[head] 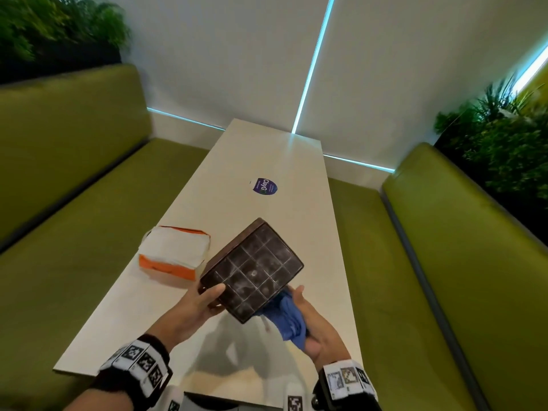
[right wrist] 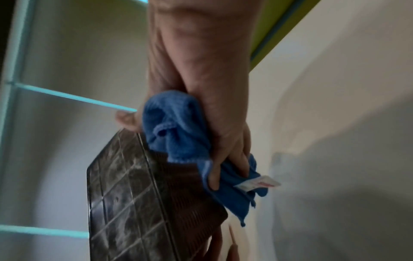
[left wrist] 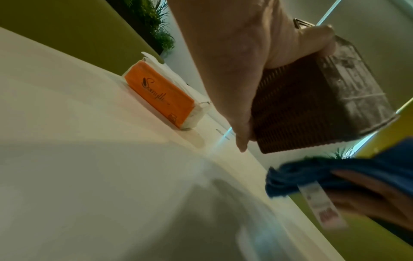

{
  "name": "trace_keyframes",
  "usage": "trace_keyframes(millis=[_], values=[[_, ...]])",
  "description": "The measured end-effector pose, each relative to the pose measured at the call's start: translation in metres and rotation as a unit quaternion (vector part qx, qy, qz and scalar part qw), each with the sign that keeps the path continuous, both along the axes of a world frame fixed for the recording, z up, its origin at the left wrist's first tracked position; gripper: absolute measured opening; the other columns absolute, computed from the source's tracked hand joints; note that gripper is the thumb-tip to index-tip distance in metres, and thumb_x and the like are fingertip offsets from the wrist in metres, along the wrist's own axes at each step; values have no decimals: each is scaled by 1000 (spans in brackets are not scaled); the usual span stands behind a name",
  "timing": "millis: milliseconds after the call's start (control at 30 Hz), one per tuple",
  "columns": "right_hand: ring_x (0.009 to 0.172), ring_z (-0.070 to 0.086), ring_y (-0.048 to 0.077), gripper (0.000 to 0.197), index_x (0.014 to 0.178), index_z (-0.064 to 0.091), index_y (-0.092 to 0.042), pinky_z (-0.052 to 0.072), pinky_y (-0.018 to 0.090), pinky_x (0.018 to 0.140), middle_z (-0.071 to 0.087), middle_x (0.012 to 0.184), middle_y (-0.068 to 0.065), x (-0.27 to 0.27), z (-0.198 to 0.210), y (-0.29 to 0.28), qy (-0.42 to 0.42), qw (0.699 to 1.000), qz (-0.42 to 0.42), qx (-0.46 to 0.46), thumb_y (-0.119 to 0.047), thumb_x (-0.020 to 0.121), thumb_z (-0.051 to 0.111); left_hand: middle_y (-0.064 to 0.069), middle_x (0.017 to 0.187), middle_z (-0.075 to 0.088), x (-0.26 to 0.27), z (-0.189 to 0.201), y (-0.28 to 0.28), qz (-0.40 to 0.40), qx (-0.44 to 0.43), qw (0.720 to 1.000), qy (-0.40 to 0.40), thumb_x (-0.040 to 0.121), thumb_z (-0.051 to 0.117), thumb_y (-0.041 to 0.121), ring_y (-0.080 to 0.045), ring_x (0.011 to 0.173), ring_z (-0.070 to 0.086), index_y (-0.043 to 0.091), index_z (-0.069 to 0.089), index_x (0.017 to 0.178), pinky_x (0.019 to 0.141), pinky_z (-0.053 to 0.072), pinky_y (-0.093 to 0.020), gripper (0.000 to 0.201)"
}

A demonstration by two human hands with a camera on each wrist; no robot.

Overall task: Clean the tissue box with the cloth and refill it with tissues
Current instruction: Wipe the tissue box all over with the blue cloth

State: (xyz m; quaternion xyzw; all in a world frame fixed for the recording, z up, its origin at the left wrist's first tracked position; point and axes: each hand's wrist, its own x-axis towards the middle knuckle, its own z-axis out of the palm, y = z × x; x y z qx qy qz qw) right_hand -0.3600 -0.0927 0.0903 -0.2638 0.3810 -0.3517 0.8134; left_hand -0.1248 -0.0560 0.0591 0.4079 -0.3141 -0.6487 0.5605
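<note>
A dark brown tissue box with ribbed sides and a dusty gridded face is held tilted above the table. My left hand grips its near left corner, thumb on the gridded face. My right hand holds a bunched blue cloth against the box's lower right side; in the right wrist view the cloth lies on the ribbed edge. An orange pack of white tissues lies on the table left of the box, also in the left wrist view.
The long cream table runs away from me with a round purple sticker at its middle. Green padded benches flank both sides, with plants behind them. A white wall closes the far end.
</note>
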Motion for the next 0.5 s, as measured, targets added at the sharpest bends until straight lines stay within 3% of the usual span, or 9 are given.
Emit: trace_keyframes(millis=[67,133,200,233,333,400,467,500], values=[[132,46,36,87,130,56,-4,48,42,99,54,138,18,5,12,-3,-6,999,26,-46,-32,56,93,-11,129,65,-2,5,3,-15,2,1000,-2,41,96,50,-30,119,62,24,50,131,102,48,-50,105],[118,59,36,88,131,53,-3,59,35,76,59,131,21,-1,21,-9,2,996,58,-75,-29,56,93,-14,129,64,-3,7,7,-31,3,1000,0,41,96,49,-30,119,62,21,50,130,105,45,-52,104],[107,65,35,92,134,50,-5,60,29,61,58,132,22,-2,29,-15,20,994,74,-82,-26,55,93,-13,136,60,0,7,8,-53,8,998,-14,44,96,50,-29,124,59,23,46,136,109,41,-52,108],[106,66,34,94,134,50,-7,60,29,61,59,131,21,-2,31,-16,47,991,83,-96,-26,53,93,-10,141,56,4,8,9,-73,7,997,-31,45,94,52,-28,128,55,27,41,140,111,38,-52,112],[113,64,29,88,135,47,-10,57,33,84,64,127,13,-5,37,-21,121,978,90,-144,-20,60,91,5,156,33,17,16,7,-113,22,991,-72,45,93,57,-25,143,34,49,14,148,119,21,-57,130],[111,65,24,75,135,46,-13,56,30,85,66,124,8,-9,41,-23,174,961,106,-188,-10,69,83,12,158,19,21,29,3,-122,9,986,-109,43,93,57,-21,148,22,54,-1,147,120,20,-53,141],[109,66,21,72,135,45,-17,55,28,83,65,125,6,-11,45,-23,203,946,136,-212,-2,73,78,18,159,12,18,44,-4,-130,-17,976,-174,46,93,52,-14,148,15,54,-1,147,122,19,-51,138],[111,65,21,73,136,44,-20,55,28,83,64,127,5,-10,46,-23,211,939,156,-221,0,74,77,18,160,17,15,50,-8,-137,-27,970,-198,50,94,47,-12,147,18,55,5,146,121,23,-50,132]])
